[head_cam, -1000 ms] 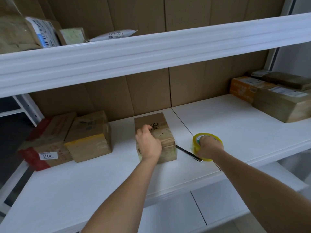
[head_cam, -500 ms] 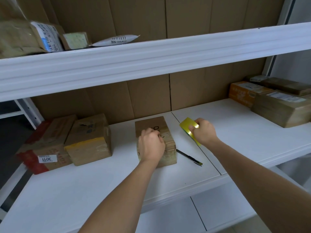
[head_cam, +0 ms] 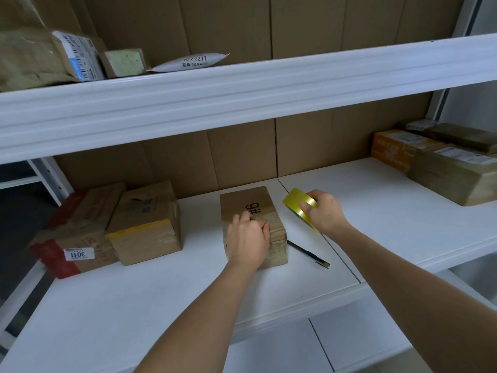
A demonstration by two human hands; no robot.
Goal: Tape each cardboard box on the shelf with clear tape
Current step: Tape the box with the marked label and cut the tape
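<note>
Left hand [head_cam: 248, 239] rests on box [head_cam: 248, 208], fingers curled, pinching at top; held thing unclear. Right hand [head_cam: 324, 212] grips tape roll [head_cam: 297, 204] right of box. Box mid-shelf [head_cam: 161, 294]; pen [head_cam: 309, 254] near right.

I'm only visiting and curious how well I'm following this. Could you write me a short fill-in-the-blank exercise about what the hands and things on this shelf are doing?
1. The right hand holds a roll of ____ above the shelf.
2. The left hand rests on the box marked ____.
3. The thin dark thing lying on the shelf to the right of that box is a ____.

Missing words: tape; #6; pen
</note>
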